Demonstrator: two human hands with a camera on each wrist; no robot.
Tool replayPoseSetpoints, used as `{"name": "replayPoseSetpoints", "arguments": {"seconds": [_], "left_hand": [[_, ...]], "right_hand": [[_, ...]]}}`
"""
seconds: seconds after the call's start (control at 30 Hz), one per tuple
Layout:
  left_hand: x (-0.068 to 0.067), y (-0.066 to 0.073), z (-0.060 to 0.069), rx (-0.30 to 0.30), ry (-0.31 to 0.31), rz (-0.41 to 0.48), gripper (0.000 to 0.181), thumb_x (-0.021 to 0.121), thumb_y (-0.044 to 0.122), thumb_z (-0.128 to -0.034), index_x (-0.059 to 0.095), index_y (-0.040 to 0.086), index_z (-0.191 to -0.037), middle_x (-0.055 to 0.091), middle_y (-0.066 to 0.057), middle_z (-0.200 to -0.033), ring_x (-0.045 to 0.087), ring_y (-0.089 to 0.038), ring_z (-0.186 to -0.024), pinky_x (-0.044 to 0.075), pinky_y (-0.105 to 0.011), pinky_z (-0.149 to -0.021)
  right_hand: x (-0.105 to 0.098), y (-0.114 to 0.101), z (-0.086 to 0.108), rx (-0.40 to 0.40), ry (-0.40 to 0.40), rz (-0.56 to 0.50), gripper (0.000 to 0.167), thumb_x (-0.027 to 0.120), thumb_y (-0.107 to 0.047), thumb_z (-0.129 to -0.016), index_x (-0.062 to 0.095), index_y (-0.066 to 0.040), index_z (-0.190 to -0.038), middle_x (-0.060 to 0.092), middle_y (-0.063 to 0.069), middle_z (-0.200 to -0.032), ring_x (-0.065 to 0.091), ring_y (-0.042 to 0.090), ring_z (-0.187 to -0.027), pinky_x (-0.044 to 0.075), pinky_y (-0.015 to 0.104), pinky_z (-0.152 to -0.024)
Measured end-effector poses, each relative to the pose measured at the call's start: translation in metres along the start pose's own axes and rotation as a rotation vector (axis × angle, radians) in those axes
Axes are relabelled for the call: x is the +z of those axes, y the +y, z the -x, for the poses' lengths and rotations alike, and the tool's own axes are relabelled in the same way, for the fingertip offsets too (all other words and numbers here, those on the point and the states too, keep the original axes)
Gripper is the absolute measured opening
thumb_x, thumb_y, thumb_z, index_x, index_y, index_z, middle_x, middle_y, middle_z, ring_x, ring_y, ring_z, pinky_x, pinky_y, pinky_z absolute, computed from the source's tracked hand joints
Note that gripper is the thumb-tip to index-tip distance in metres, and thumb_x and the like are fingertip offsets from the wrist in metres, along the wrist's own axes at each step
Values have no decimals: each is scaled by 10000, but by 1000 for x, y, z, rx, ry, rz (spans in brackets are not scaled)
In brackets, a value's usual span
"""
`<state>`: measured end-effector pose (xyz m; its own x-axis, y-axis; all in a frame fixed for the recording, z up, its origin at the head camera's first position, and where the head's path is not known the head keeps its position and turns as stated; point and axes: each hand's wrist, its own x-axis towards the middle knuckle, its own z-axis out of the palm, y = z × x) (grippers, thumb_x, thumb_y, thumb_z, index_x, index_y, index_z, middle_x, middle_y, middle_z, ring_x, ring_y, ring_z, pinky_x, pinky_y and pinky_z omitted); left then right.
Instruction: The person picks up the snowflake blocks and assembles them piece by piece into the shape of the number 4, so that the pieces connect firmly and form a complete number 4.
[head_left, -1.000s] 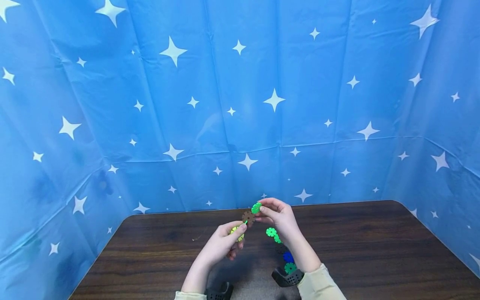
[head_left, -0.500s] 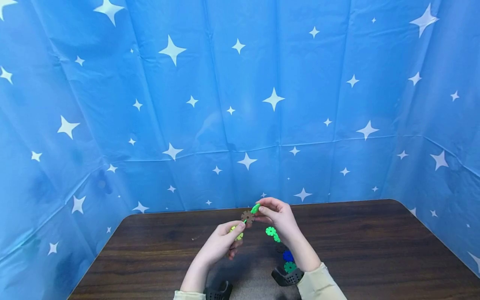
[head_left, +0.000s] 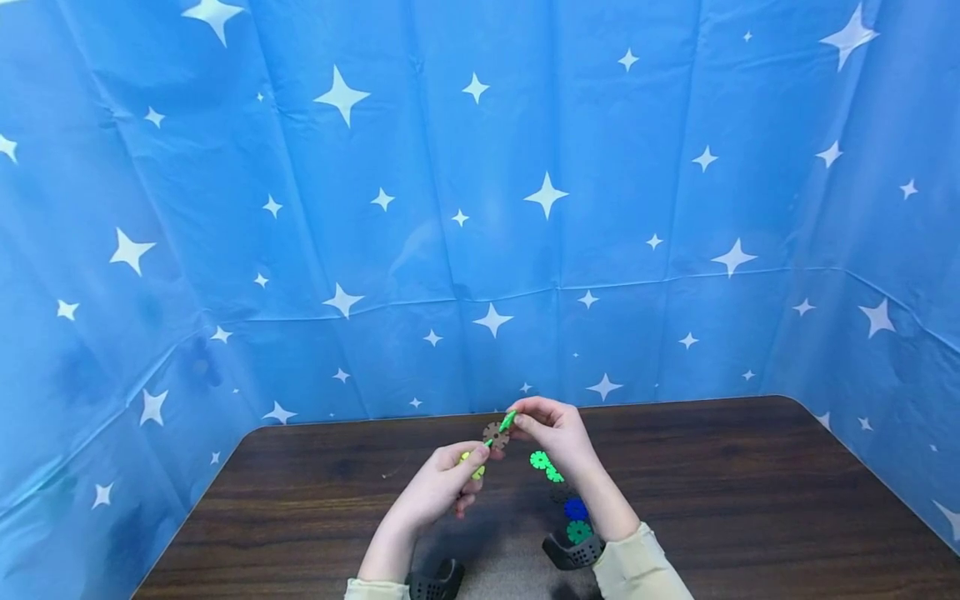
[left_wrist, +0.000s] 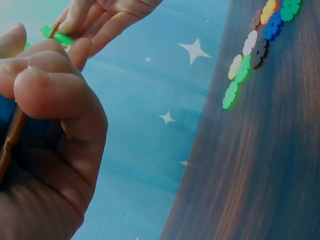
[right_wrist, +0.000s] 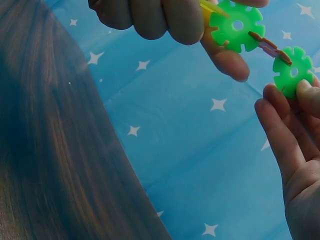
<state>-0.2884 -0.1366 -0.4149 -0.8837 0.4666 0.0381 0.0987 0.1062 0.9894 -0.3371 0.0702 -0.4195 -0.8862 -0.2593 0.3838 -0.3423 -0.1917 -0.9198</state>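
Note:
In the head view the left hand point(head_left: 442, 486) pinches linked notched discs, a yellow disc point(head_left: 477, 464) showing beside its thumb. A brown disc point(head_left: 495, 435) stands between the two hands. The right hand point(head_left: 556, 431) pinches a bright green disc point(head_left: 507, 420), seen nearly edge-on. In the right wrist view this green disc point(right_wrist: 289, 77) meets the brown disc's edge point(right_wrist: 270, 48), whose other side meets a second green disc point(right_wrist: 233, 31) at the left hand's fingers. The left wrist view shows the left fingers point(left_wrist: 60, 95) curled, with a brown-orange piece point(left_wrist: 14, 135) below them.
On the dark wooden table point(head_left: 712, 475), in the head view, lie green discs point(head_left: 540, 460), a blue disc point(head_left: 575, 509) and a darker green disc point(head_left: 579, 532). The left wrist view also shows white point(left_wrist: 250, 42) and orange point(left_wrist: 269, 11) discs. A blue starred cloth point(head_left: 420, 208) hangs behind.
The bright green disc in the right hand has turned from face-on to nearly edge-on and moved slightly down and left, against the brown disc. Both hands keep their pinch; the head view has shifted slightly.

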Motion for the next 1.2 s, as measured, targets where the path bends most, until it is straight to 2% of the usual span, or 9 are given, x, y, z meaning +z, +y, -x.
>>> {"name": "replayPoseSetpoints", "arguments": {"seconds": [0.1, 0.2, 0.37, 0.47, 0.57, 0.87, 1.03, 1.2], "left_hand": [[0, 2, 0, -6, -4, 18, 501, 453, 427, -1019, 578, -2, -1245, 305, 28, -584, 332, -125, -463, 309, -283, -456], [1, 1, -3, -5, -15, 39, 516, 458, 441, -1014, 567, -1, -1258, 361, 21, -602, 371, -113, -464, 347, -267, -454], [2, -2, -5, -40, -69, 143, 531, 470, 427, -1013, 475, 18, -1352, 520, -22, -708, 476, -85, -468, 447, -232, -441], [3, -3, -4, -79, -112, 210, 555, 460, 426, -1017, 388, 58, -1427, 547, -33, -768, 504, -78, -472, 457, -219, -434], [3, -4, -4, -102, -132, 240, 580, 453, 454, -1013, 346, 94, -1454, 549, -32, -815, 509, -75, -475, 455, -212, -429], [3, -5, -4, -95, -52, 221, 532, 440, 476, -1011, 384, 120, -1402, 548, -24, -835, 497, -65, -464, 434, -209, -396], [3, -8, -3, -92, -27, 225, 515, 445, 464, -1013, 390, 113, -1386, 545, -28, -832, 496, -75, -463, 444, -217, -399], [1, -8, -2, -90, -11, 215, 604, 455, 480, -1004, 326, 99, -1455, 542, -29, -844, 491, -62, -468, 445, -209, -407]], "right_hand": [[0, -2, 0, -7, -2, 8, 178, 625, -46, -941, 647, 106, -1030, 698, 76, -942, 686, 166, -845, 552, 388, -806], [-1, -4, 0, -12, -2, 29, 228, 626, -55, -941, 622, 140, -1060, 691, 136, -981, 685, 169, -869, 544, 422, -819], [-4, -4, -1, -3, -31, 108, 216, 624, -91, -951, 644, 90, -1066, 679, 182, -1019, 680, 181, -893, 527, 487, -836], [-4, -4, -1, 20, -58, 146, 197, 626, -111, -952, 663, 45, -1065, 674, 187, -1034, 677, 198, -899, 524, 498, -841], [-4, -4, -1, 53, -62, 162, 193, 634, -130, -948, 675, 11, -1073, 661, 205, -1070, 669, 221, -921, 522, 500, -848], [-4, -6, -4, 66, -60, 190, 285, 632, -114, -946, 632, 10, -1203, 658, 159, -1153, 647, 346, -986, 538, 391, -821], [-10, -6, -1, 92, -74, 210, 282, 606, -94, -959, 620, 24, -1216, 641, 206, -1180, 663, 271, -967, 527, 459, -846], [-31, -5, 4, 103, -119, 287, 268, 610, -114, -958, 636, 34, -1180, 667, 187, -1116, 668, 179, -900, 544, 401, -804]]}}
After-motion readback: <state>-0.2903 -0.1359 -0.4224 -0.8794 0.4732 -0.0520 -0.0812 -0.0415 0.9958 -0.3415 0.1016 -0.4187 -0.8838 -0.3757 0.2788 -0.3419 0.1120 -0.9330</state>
